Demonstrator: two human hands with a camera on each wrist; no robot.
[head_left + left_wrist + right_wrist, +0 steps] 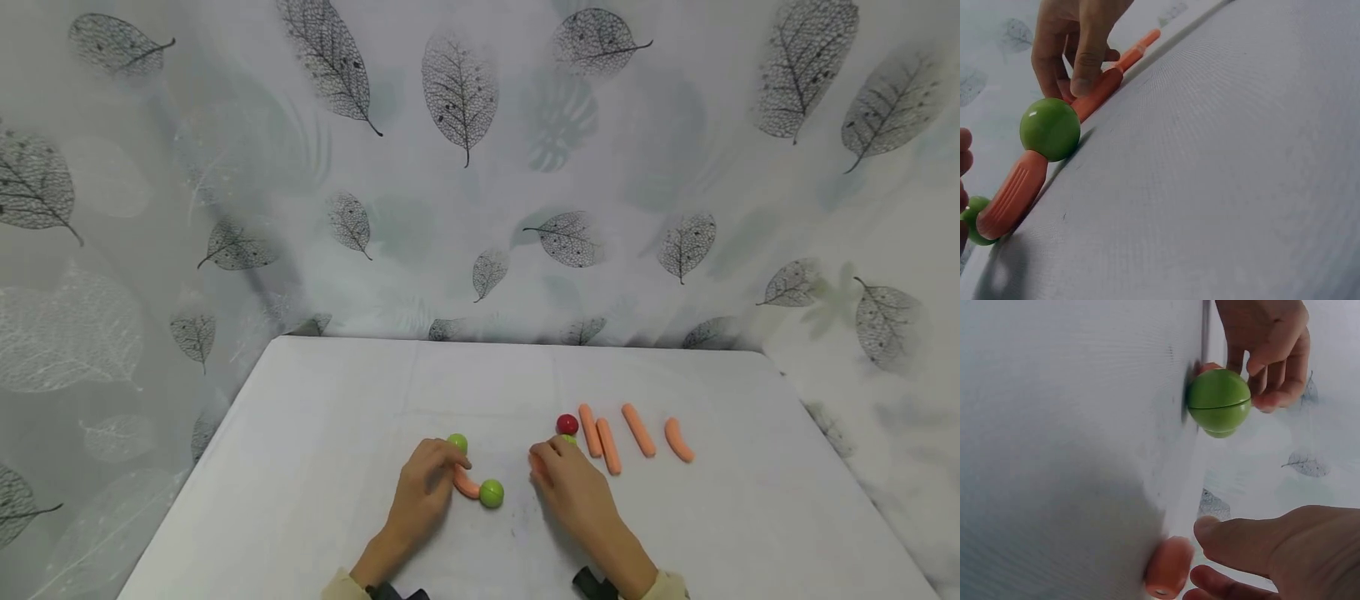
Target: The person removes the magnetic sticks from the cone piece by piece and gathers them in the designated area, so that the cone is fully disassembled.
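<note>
My left hand [429, 483] is bent over the upper end of a curved orange toy sausage [467, 484], its fingertips right beside it. This sausage [1013, 194] lies between a green ball [491, 493] with a seam round it and a second green ball [458, 442]. To the right, my right hand [572, 483] reaches down to the table. Between its thumb and fingers it pinches another orange toy sausage [1170, 567], mostly hidden by the hand in the head view. A green ball [570, 439] peeks out just behind its knuckles.
Past the right hand lie a red ball [567, 424], two toy sausages side by side [590, 431], a third slanted sausage [638, 430] and a curved sausage [678, 440]. All rest on a white-covered table [337, 400]. A leaf-print curtain [420, 192] hangs behind.
</note>
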